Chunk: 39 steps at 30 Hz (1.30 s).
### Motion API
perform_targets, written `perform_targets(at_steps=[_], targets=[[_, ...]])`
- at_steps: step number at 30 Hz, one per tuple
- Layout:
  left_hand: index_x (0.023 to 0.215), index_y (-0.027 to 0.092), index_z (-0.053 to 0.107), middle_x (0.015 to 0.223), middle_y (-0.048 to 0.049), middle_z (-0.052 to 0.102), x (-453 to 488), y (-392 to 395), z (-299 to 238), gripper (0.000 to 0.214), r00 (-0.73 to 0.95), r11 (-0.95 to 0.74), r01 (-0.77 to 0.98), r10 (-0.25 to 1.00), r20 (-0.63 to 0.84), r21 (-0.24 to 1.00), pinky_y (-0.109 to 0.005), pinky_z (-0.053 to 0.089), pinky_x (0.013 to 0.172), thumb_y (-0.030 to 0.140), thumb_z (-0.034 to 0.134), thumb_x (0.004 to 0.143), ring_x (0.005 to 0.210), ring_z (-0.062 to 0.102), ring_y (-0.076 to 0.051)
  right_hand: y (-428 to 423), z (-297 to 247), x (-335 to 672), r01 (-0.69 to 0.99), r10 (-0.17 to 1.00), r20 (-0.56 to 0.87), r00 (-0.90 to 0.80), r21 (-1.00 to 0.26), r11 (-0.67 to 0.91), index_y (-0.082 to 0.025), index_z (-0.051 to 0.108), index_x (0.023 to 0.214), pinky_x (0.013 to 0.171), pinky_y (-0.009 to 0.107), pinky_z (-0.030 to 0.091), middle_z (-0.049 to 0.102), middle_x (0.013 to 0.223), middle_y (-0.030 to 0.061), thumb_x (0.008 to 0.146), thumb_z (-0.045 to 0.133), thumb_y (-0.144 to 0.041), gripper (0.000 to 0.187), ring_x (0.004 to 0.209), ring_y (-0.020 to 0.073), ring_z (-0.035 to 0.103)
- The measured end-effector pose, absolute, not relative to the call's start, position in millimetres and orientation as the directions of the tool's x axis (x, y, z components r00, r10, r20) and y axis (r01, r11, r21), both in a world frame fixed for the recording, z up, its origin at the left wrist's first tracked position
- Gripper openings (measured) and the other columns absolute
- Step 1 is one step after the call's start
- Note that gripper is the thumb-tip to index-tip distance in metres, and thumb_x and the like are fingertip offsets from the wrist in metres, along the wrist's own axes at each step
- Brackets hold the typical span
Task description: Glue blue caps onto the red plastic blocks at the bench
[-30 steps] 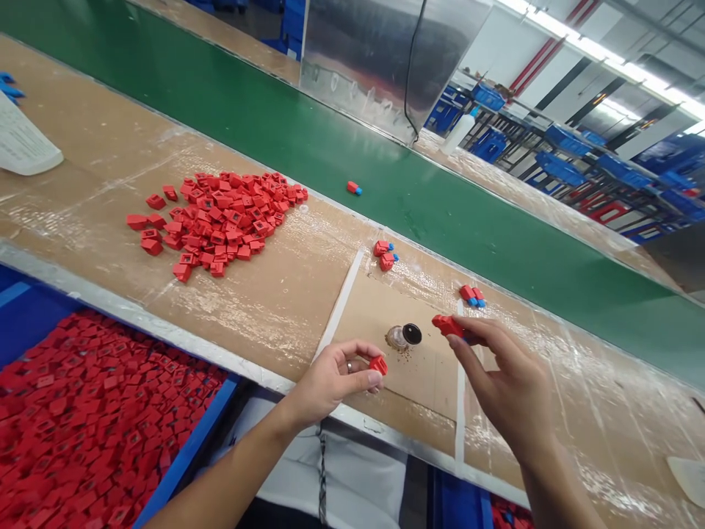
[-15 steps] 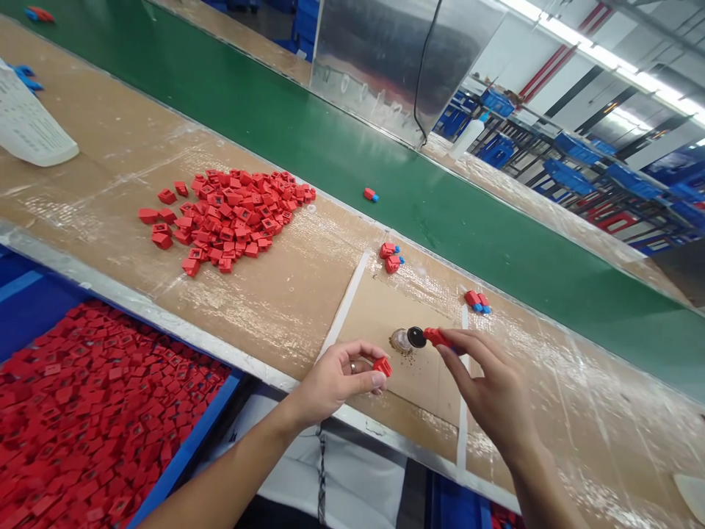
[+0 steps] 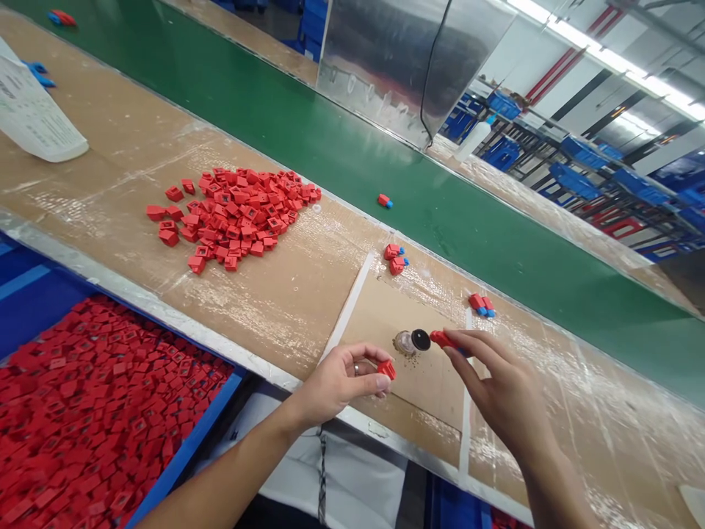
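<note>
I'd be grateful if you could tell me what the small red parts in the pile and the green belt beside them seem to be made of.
The red parts look like moulded plastic: even colour, satin finish, crisp square edges. The green belt looks like a smooth PVC or rubber-type conveyor surface, glossy enough to reflect the ceiling light, though its exact material can't be told.

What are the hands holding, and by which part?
The left hand pinches a small red block by its sides; the right hand pinches a red part by its near end.

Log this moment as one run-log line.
left hand holds small red block | right hand holds red plastic piece | beside it: round black lid | surface: tan cardboard
</note>
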<state>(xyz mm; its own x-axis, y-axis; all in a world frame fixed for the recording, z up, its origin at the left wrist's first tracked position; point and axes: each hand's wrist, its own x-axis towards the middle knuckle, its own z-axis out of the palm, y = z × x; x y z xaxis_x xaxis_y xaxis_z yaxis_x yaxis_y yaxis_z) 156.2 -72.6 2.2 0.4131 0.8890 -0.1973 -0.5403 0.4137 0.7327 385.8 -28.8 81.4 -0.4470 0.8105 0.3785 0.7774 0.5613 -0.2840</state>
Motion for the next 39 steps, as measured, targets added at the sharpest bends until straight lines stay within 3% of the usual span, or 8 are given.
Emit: perform_targets(at_steps=[4,9,13,18,26,39], targets=[[0.100,0.016,0.066,0.082,-0.0010,0.069,156,-72,1,0.030,0.417,0.414,-0.541,0.888,-0.194,0.732,-0.025,0.048,0.073,0.026,0.080,0.076,0.074,0.064,-0.011,-27,79,388,0.799,0.854,0.356,-0.379,-0.341,0.496,-0.024,0.068,0.109,0.080,0.036,0.053,0.070,0.106,0.0055,0.096,0.057,-0.034,0.020,0.092,0.0225,0.067],[0.101,0.016,0.067,0.083,-0.0006,0.069,156,-71,2,0.030,0.423,0.430,-0.539,0.882,-0.209,0.725,-0.025,0.049,0.076,0.025,0.080,0.075,0.074,0.064,-0.010,-29,77,390,0.636,0.988,0.107,-0.108,-0.757,0.152,-0.023,0.069,0.111,0.080,0.038,0.057,0.073,0.104,0.0079,0.091,0.065,-0.044,0.030,0.093,0.0239,0.069],[0.101,0.017,0.068,0.090,-0.0015,0.070,157,-70,3,0.032,0.421,0.425,-0.542,0.884,-0.204,0.725,-0.027,0.050,0.083,0.024,0.082,0.074,0.084,0.066,-0.012,-31,75,391,0.474,0.999,-0.047,-0.026,-0.880,-0.029,-0.020,0.068,0.115,0.082,0.039,0.058,0.072,0.109,0.0119,0.087,0.068,-0.048,0.039,0.099,0.0259,0.068],[0.101,0.017,0.068,0.089,-0.0015,0.070,159,-69,5,0.030,0.419,0.421,-0.546,0.886,-0.199,0.724,-0.030,0.051,0.088,0.025,0.081,0.075,0.086,0.069,-0.014,-39,77,389,0.466,0.999,-0.008,-0.042,-0.885,0.013,-0.021,0.069,0.111,0.082,0.039,0.059,0.073,0.107,0.0104,0.087,0.069,-0.045,0.034,0.097,0.0248,0.069],[0.104,0.016,0.067,0.097,-0.0047,0.072,161,-69,3,0.029,0.431,0.397,-0.538,0.887,-0.162,0.744,-0.030,0.051,0.089,0.022,0.079,0.077,0.088,0.067,-0.014,-69,84,362,0.554,0.948,0.192,-0.252,-0.775,0.304,-0.028,0.065,0.114,0.080,0.031,0.054,0.069,0.107,0.0038,0.095,0.061,-0.029,0.019,0.094,0.0184,0.065],[0.104,0.017,0.067,0.095,-0.0053,0.071,161,-71,2,0.030,0.439,0.387,-0.537,0.887,-0.144,0.750,-0.032,0.049,0.091,0.023,0.079,0.078,0.093,0.066,-0.016,-80,69,347,0.594,0.916,0.228,-0.332,-0.703,0.390,-0.022,0.063,0.114,0.077,0.030,0.053,0.067,0.104,0.0069,0.097,0.058,-0.025,0.018,0.089,0.0193,0.064]])
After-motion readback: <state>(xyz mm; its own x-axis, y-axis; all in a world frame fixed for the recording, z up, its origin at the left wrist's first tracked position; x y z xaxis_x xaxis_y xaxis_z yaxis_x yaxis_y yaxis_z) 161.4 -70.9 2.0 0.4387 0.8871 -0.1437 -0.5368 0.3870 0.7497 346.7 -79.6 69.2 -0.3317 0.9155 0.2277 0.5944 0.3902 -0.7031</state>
